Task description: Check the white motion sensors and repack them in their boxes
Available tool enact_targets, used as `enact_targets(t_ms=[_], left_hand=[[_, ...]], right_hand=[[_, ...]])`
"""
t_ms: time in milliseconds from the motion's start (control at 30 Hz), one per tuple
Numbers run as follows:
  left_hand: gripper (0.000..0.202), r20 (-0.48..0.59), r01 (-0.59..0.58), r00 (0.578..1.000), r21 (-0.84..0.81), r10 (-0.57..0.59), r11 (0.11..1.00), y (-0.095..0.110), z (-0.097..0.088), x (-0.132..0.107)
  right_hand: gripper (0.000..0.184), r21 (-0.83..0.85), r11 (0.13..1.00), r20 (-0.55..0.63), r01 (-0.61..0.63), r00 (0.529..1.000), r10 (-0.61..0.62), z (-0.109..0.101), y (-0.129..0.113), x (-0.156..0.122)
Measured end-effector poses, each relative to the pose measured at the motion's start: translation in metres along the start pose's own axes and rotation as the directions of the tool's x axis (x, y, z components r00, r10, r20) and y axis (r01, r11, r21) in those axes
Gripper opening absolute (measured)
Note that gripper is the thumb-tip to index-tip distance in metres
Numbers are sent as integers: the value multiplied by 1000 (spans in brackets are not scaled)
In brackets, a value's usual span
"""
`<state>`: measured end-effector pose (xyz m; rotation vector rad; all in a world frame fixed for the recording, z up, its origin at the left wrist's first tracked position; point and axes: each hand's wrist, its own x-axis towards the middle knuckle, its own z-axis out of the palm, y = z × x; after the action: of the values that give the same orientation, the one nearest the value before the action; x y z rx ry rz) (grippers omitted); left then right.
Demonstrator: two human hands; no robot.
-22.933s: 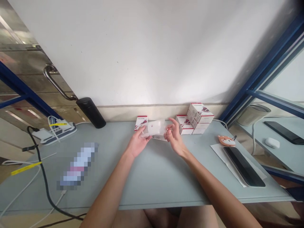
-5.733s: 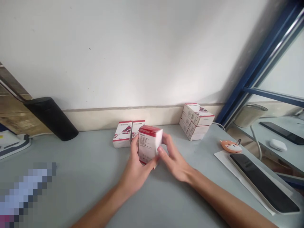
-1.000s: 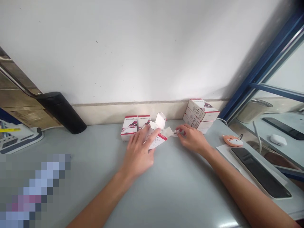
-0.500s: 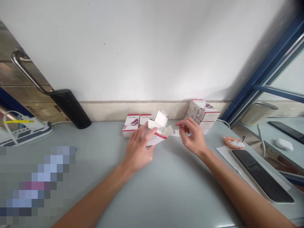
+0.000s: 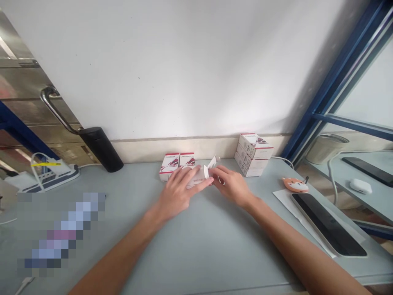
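Note:
A small white carton (image 5: pixel 196 179) lies on its side on the table, its end flaps (image 5: pixel 213 162) standing out to the right. My left hand (image 5: pixel 176 186) is wrapped over the carton and holds it down. My right hand (image 5: pixel 230 183) is at the open end, fingers bent together; what they pinch there is mostly hidden. Behind my left hand stand two similar cartons (image 5: pixel 170 163) with red and white printing, side by side. A stack of the same cartons (image 5: pixel 254 153) stands to the right of my right hand, against the wall.
At the right lie a phone (image 5: pixel 328 224) on white paper (image 5: pixel 284 200) and an orange animal-shaped case (image 5: pixel 295 185). A black cylinder (image 5: pixel 101 149) and a power strip (image 5: pixel 66 177) are at the left, near a pixelated patch. A mirror (image 5: pixel 362 143) stands on the right.
The carton has been tipped from slanting to lying flatter, its open end turned right. My right hand has moved left to that end. The view has shifted slightly.

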<state>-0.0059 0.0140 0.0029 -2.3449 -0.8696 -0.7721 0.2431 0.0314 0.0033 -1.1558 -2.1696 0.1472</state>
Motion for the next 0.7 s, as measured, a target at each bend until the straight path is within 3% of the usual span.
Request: enact_targets(t_ms=[133,300,500,700], left_hand=[[80,63,38,998,-117,-31,992,4,2,-1],[82,153,234,968,-265,-199,935,9,8,-1],[95,264,469,881,-370,-393,802,14,4,10],[94,302,495,867,-419,-397,761,16,-1,15]], right_hand=[[22,-134,991,-23,3,1000,-7,-1,7,1],[19,-126,989,-75,-72,995,62,-2,12,4],[13,187,948,-200,-258,935,294,3,8,5],[16,468,843,-222,-267,887,404,3,2,5]])
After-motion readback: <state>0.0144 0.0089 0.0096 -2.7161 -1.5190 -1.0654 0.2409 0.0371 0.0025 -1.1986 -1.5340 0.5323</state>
